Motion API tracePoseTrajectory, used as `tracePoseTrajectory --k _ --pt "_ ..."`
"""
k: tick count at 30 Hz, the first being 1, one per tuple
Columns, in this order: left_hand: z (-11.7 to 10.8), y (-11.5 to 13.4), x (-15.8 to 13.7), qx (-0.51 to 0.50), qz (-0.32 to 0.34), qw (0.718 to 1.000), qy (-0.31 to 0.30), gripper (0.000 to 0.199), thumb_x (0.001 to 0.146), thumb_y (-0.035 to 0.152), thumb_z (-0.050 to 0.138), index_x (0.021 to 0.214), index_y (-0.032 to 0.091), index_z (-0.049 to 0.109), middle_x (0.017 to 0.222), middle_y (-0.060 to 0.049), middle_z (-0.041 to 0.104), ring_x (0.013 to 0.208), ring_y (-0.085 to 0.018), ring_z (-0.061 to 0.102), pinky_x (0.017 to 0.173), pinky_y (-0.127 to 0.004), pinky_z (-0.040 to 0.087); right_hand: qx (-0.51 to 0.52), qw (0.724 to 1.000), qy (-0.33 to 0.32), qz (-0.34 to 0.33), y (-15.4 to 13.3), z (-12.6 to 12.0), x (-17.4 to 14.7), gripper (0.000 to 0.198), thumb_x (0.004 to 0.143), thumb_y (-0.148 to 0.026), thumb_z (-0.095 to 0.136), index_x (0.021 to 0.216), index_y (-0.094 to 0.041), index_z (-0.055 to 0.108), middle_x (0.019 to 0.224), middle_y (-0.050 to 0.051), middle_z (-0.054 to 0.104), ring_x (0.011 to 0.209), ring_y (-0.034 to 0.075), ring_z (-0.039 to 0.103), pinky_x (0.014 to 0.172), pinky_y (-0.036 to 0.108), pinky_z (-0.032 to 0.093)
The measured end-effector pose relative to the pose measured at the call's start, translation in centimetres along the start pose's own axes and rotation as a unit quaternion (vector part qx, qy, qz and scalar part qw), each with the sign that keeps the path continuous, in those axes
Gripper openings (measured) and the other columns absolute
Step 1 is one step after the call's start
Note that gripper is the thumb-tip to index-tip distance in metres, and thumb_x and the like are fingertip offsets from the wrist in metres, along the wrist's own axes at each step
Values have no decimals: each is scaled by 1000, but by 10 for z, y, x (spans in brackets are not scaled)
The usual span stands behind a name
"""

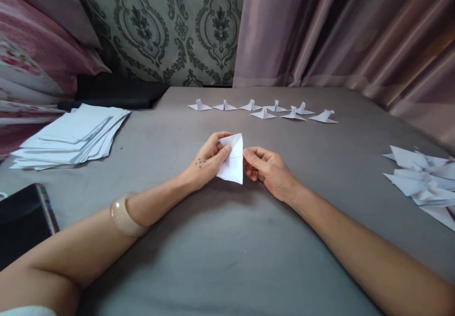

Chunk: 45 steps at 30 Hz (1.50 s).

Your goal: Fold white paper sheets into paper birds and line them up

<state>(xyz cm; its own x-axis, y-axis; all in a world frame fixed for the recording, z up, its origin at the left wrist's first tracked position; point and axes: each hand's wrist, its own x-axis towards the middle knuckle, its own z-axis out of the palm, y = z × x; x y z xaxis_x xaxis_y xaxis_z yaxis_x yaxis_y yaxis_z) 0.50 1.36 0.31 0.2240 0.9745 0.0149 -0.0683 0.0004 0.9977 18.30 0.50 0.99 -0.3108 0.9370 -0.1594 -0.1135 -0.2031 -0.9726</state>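
A small piece of folded white paper (232,164) is held up over the middle of the grey surface, with crease lines across its face. My left hand (209,157) grips its left side, thumb on the front and fingers behind. At the right edge of the paper, my right hand (268,169) has thumb and forefinger pinched together along the fold, its other fingers curled. A pale bangle (125,215) circles my left wrist.
Several folded paper birds (265,112) stand at the back of the grey surface (227,259). More folded white papers (423,178) lie at the right. A stack of white sheets (71,133) sits at the left, near a black folded cloth (117,90) and a dark phone-like device (26,226).
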Motion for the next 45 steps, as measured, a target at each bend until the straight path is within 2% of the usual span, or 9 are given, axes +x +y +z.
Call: tracePoseTrajectory --k 10,16,20,23,26,32,35,39,45 --pt "2 -4 2 -59 8 998 -26 46 85 40 65 121 18 48 78 1 58 63 -11 57 59 -23 45 -7 1000 -10 -6 2 -2 3 35 75 -50 70 86 -17 66 68 -2 59 59 9 51 52 23 39" --pt "4 -2 -1 -7 22 999 -49 48 87 43 61 124 19 41 85 -2 60 66 -12 58 58 -24 45 -61 998 16 -15 1 4 0 28 68 -35 75 86 -17 65 65 -1 63 58 11 56 53 24 43" --pt "4 -2 1 63 70 995 35 61 75 40 75 123 20 43 108 -8 56 97 -19 56 76 -28 47 -95 991 79 -41 3 2 3 27 67 -36 75 80 -17 63 68 1 67 57 12 58 55 26 45" --pt "2 -1 3 120 45 987 97 52 72 45 77 106 17 50 109 -9 55 97 -20 55 79 -31 46 -174 970 142 -97 6 -2 6 23 71 -37 72 80 -18 63 71 3 68 62 14 60 59 28 46" --pt "4 -1 1 114 16 992 59 44 76 52 71 92 17 52 95 -6 59 90 -18 58 81 -34 47 -274 931 181 -159 9 -1 4 19 77 -37 66 82 -19 62 70 2 66 61 14 59 60 28 46" --pt "14 -1 -5 49 -9 998 27 47 72 43 76 103 15 54 103 -9 64 98 -21 61 87 -35 48 -357 881 177 -253 10 11 -5 10 80 -29 61 83 -20 60 69 0 66 59 13 59 62 27 47" --pt "11 -1 -2 -17 -44 998 39 31 74 35 72 92 13 58 90 -7 67 82 -17 63 76 -30 49 -339 894 181 -230 10 7 -3 15 81 -34 62 86 -20 62 73 2 68 62 14 60 63 28 48" --pt "0 -4 6 -42 -76 992 96 21 72 27 70 82 13 56 75 -3 66 64 -12 60 60 -23 45 -251 938 188 -146 11 -12 10 28 76 -41 67 92 -18 60 80 6 69 67 17 63 64 31 51" --pt "-8 -2 6 115 -52 986 107 35 75 22 66 103 16 47 69 3 61 54 -10 55 54 -23 43 -264 939 185 -120 15 -31 23 33 74 -30 67 102 -17 57 87 6 67 73 17 64 73 35 52"
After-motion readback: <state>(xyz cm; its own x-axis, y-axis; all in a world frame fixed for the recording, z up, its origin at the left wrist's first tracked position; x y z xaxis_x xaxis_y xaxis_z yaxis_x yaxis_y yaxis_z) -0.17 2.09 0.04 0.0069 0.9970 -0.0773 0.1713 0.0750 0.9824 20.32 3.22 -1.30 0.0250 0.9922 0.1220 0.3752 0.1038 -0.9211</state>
